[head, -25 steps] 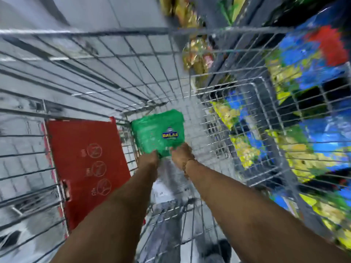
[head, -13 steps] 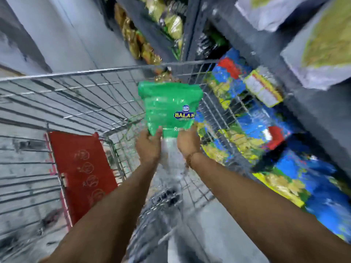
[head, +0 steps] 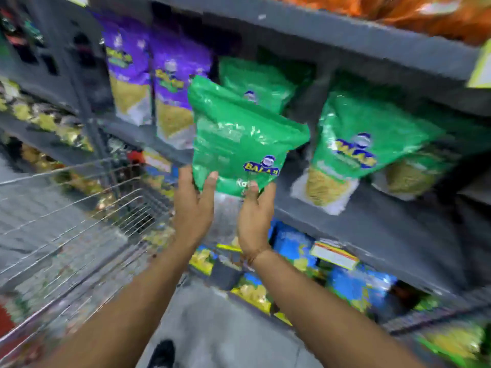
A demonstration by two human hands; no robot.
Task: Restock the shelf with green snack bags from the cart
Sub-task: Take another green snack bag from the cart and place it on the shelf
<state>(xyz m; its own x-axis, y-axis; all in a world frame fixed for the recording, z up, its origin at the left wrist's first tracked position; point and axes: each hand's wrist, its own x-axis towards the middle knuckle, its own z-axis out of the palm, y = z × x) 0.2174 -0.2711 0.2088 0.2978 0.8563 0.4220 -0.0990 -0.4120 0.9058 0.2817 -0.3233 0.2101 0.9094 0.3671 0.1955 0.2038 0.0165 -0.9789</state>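
Observation:
A green snack bag (head: 239,136) with a blue and yellow logo is held up in front of the grey shelf (head: 372,229). My left hand (head: 194,205) grips its lower left corner and my right hand (head: 255,216) grips its lower right corner. Behind it, more green snack bags stand on the same shelf: one (head: 255,81) just behind the held bag and others (head: 369,139) leaning to the right. The wire cart (head: 79,213) is at the lower left, its inside blurred.
Purple snack bags (head: 154,75) stand to the left of the green ones. Orange bags (head: 425,11) fill the shelf above. Blue and yellow bags (head: 345,282) sit on the shelf below. A dark shoe (head: 162,354) shows on the grey floor.
Both hands lifted the green bag out of the cart and carried it up and right to the shelf with the other green bags. The view turned from the cart to the shelf.

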